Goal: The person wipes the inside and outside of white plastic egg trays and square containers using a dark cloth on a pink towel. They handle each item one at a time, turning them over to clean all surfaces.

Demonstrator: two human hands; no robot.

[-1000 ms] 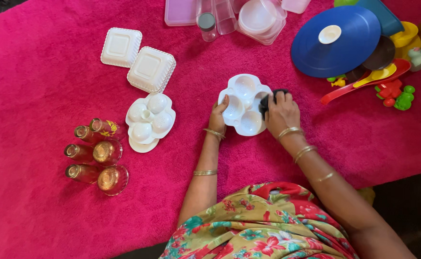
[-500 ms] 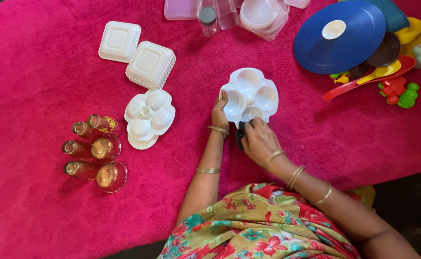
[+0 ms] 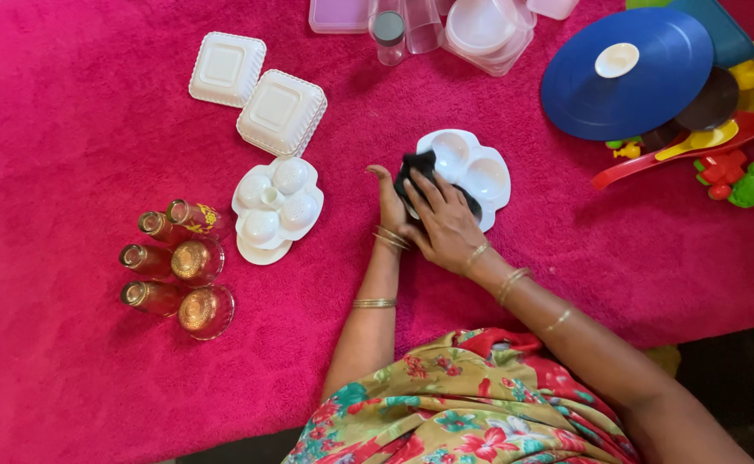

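Both hands on white cupped tray [image 3: 478, 167]: left hand [image 3: 389, 204] steadied edge, right hand [image 3: 442, 219] pressed black cloth [image 3: 417, 165]; hard rub could slide tray.

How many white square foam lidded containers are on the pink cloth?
2: one square foam container at upper left, the other just right of and below it, touching or overlapping it. None seems hidden.
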